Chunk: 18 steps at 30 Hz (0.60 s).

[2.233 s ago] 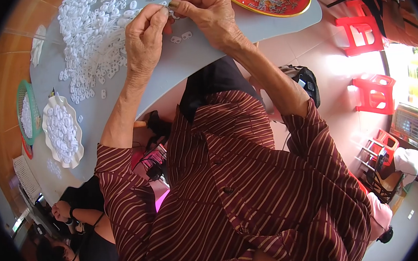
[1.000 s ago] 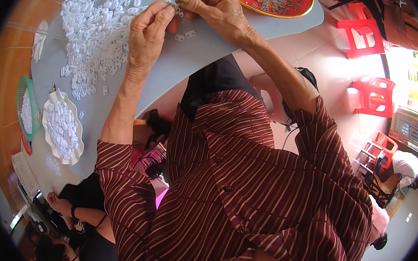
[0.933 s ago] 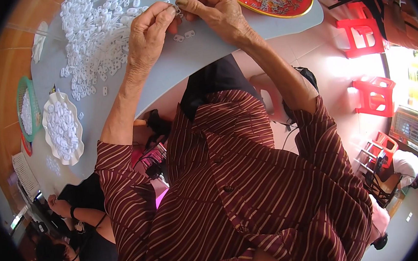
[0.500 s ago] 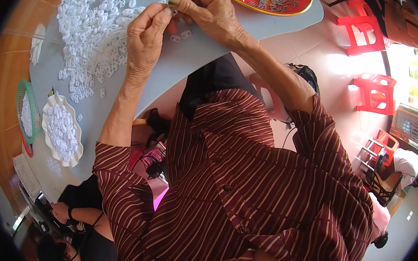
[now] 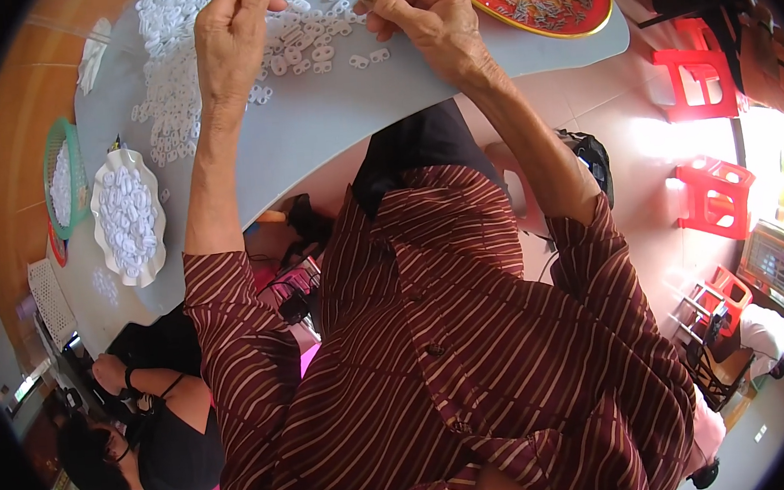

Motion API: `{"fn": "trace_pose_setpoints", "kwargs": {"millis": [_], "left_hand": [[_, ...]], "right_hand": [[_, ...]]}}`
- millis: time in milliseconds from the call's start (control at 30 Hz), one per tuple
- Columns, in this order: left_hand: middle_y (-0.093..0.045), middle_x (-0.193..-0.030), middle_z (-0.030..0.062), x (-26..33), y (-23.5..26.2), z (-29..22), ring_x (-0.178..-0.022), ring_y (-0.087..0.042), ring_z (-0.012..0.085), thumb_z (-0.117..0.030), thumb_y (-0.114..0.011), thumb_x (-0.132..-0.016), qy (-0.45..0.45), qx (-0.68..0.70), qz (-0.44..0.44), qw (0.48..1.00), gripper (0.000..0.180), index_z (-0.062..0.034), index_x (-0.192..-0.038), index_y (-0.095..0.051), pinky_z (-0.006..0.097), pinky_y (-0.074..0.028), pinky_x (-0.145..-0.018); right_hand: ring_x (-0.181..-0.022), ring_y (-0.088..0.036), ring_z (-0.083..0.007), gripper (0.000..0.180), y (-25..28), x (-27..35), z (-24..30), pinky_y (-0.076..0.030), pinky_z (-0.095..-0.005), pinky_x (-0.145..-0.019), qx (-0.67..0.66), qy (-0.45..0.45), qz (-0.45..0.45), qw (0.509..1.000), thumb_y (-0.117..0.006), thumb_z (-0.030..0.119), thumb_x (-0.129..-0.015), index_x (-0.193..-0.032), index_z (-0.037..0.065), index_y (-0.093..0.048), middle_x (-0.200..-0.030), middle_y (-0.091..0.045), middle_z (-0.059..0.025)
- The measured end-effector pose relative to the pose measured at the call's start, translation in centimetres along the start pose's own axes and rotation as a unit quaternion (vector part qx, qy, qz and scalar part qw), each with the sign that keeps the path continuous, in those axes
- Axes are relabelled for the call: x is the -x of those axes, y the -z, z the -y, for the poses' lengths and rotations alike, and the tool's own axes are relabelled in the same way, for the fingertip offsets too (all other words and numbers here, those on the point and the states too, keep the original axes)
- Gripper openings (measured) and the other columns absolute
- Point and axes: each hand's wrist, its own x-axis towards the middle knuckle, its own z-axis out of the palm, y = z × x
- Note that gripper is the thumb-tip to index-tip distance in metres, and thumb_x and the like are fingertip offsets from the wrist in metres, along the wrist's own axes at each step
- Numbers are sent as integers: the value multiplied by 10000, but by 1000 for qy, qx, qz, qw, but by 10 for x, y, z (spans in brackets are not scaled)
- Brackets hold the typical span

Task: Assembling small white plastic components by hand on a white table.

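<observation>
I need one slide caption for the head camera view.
At a grey table, left hand over loose white pieces, right hand near a red floral tray.

Left hand [image 5: 234, 50] over small white pieces [image 5: 177, 68], many two-holed, heaped on grey table [image 5: 311, 150]. Right hand [image 5: 429, 16] apart from it, fingers curled (any held bit too small to tell), near red floral tray [image 5: 569, 35] with grey slivers. Scalloped white dish [image 5: 145, 276] of similar pieces beside green basket [image 5: 78, 191] at left.
</observation>
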Motion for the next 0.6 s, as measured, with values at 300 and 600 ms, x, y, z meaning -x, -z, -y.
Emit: {"fn": "trace_pose_setpoints", "kwargs": {"millis": [300,600], "left_hand": [[-571,-888,66,8,-8,11,-886,-527,234,-101,-604,-820,-265,-301,131,907,106,-28,-892,-632,358,-430,-832],[-541,-935,82,10,-17,19,-930,-503,283,15,-638,-733,-234,-251,110,933,219,-23,-942,-585,352,-406,-842]], "right_hand": [[-642,-535,-63,169,1,0,-5,-465,-208,-610,49,18,0,999,-632,134,-872,-932,-23,-644,-728,-611,-16],[-646,-537,-58,213,-1,1,-1,-471,-211,-614,103,28,5,994,-656,188,-867,-943,-10,-658,-727,-617,-8]]}}
